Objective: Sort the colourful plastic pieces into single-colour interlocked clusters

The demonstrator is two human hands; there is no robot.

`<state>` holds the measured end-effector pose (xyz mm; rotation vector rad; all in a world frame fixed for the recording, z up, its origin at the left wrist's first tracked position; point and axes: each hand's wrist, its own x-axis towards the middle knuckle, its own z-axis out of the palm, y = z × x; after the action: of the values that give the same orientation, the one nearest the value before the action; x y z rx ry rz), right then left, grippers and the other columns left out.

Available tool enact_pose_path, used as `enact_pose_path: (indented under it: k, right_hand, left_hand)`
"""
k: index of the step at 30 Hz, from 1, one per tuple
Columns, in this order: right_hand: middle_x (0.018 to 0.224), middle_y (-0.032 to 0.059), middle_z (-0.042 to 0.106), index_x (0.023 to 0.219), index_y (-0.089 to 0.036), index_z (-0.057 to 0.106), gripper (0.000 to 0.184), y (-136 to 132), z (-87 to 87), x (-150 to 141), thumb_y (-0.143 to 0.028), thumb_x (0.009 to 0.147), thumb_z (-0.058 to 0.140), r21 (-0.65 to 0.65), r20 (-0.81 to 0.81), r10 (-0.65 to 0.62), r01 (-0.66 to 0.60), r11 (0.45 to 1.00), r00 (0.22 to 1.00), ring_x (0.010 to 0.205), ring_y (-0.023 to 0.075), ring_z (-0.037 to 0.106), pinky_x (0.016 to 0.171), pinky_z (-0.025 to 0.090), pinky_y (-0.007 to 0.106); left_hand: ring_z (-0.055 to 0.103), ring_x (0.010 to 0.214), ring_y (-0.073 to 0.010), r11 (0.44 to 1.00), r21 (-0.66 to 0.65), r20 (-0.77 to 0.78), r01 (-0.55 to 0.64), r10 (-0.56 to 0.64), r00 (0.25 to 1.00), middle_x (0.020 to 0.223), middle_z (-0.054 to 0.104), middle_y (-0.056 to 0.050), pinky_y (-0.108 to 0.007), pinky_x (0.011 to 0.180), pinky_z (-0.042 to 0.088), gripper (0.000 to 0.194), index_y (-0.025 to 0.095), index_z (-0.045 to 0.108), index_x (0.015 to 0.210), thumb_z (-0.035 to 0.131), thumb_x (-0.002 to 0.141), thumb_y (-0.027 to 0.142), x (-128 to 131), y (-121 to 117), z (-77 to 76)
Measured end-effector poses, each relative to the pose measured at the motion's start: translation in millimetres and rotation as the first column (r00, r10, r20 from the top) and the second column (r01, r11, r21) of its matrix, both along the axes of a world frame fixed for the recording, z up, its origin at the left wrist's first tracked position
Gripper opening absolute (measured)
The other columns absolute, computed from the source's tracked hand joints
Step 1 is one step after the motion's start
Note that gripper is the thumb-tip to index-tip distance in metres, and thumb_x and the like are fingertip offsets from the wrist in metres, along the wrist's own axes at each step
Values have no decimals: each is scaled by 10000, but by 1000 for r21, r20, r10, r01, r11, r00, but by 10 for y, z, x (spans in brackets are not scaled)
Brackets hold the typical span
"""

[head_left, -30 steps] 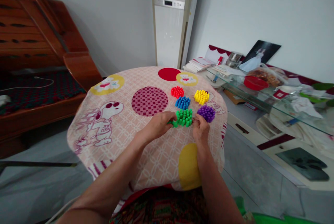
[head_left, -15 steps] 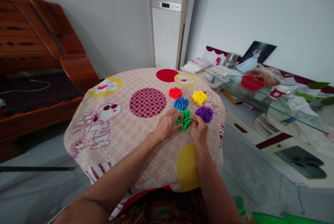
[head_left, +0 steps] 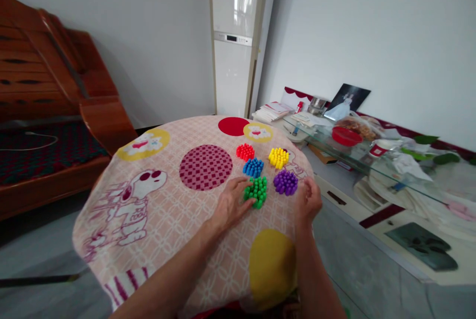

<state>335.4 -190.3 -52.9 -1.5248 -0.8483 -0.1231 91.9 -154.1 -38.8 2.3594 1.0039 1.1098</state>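
Observation:
My left hand (head_left: 231, 203) rests on the table at the left side of a cluster of green upright plastic sticks (head_left: 257, 191), its thumb and fingers bent around the near and far sides and touching them. Right of a purple cluster of sticks (head_left: 285, 183), my right hand (head_left: 308, 201) hovers near the table's right edge with its fingers curled together; what they may hold is hidden. Behind the green sticks stands a blue cluster (head_left: 253, 167), then a red cluster (head_left: 245, 152). A yellow cluster (head_left: 278, 158) stands behind the purple one.
A patterned cloth (head_left: 159, 239) covers the rounded table. On the right, a glass-topped cabinet (head_left: 345, 170) carries papers, a red bowl (head_left: 347, 136), a paper cup (head_left: 383, 148) and a photo (head_left: 347, 101). A wooden bench (head_left: 55, 96) stands at left, a tall white appliance (head_left: 234, 76) behind.
My right hand has moved from beside the green sticks to the right, past the purple cluster. My left hand stays at the green sticks. The whole view has shifted, with the table lower in frame.

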Motion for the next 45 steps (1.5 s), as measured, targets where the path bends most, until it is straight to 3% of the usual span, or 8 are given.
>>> enact_pose_path:
  k: [7, 17, 22, 25, 28, 32, 37, 45]
  right_hand:
    - [1030, 132, 756, 1037, -147, 739, 475, 492, -166, 422, -482, 736, 587, -95, -212, 81, -103, 990, 974, 971, 281, 687, 888, 529, 418]
    - [1043, 110, 756, 1068, -153, 712, 413, 1089, -202, -1195, -378, 728, 647, -4, -458, 475, -537, 844, 751, 971, 240, 705, 883, 568, 397]
    - [1197, 87, 717, 1153, -202, 703, 436, 1327, -41, -2017, -424, 783, 647, 108, -466, 761, -824, 556, 452, 1135, 252, 656, 976, 543, 422]
    - [1218, 69, 704, 1238, -238, 675, 484, 1353, 170, -1981, -491, 831, 608, 88, -399, 857, -917, 390, 326, 1073, 258, 677, 813, 608, 394]
    - [1201, 113, 704, 1209, -191, 688, 504, 1383, 336, -1335, -510, 834, 584, 34, -253, 746, -764, 644, 617, 1007, 263, 685, 720, 603, 356]
    - [1143, 165, 713, 1131, -117, 713, 489, 1540, 276, -8, -438, 800, 551, 8, -58, 190, -190, 982, 980, 1041, 280, 661, 897, 538, 426]
    - [992, 142, 745, 928, -117, 728, 455, 1879, -21, 779, -490, 714, 579, -114, -176, 97, -118, 986, 980, 987, 287, 657, 905, 516, 451]
    - [918, 90, 770, 892, -141, 738, 429, 2313, 99, -197, -437, 586, 790, 36, -543, 647, -755, 655, 535, 894, 248, 710, 833, 562, 383]
  left_hand:
    - [254, 1474, -385, 973, 89, -443, 215, -155, 883, 1572, 353, -157, -651, 1172, 219, 498, 250, 627, 1258, 733, 775, 307, 458, -25, 46]
    - [521, 1288, -321, 896, -67, -413, -438, 375, 830, 1404, 525, -167, -471, 1046, 443, 488, 221, 549, 1315, 597, 830, 189, -429, 806, 111]
    - [628, 1175, -254, 790, -294, -212, -538, 495, 843, 1277, 650, -134, -388, 990, 498, 449, 170, 507, 1342, 525, 897, 225, -1057, 1266, 98]
    - [647, 1151, -240, 754, -395, -107, -525, 530, 841, 1286, 658, -127, -380, 954, 525, 478, 176, 492, 1376, 518, 904, 248, -1224, 1377, 71]
    - [647, 1156, -244, 749, -411, -66, -519, 544, 837, 1265, 674, -122, -396, 963, 523, 481, 184, 511, 1370, 531, 898, 273, -1270, 1392, 4]
    - [658, 1127, -236, 730, -412, -60, -546, 576, 815, 1248, 688, -107, -393, 969, 521, 454, 195, 542, 1339, 534, 897, 294, -1254, 1390, -78]
    - [664, 1086, -227, 746, -437, -38, -502, 542, 839, 1301, 660, -107, -399, 979, 517, 458, 190, 551, 1342, 531, 894, 285, -1225, 1426, -99]
    - [652, 1124, -224, 769, -447, 23, -457, 520, 854, 1272, 671, -92, -396, 992, 519, 458, 198, 558, 1336, 527, 893, 309, -1256, 1455, -164]
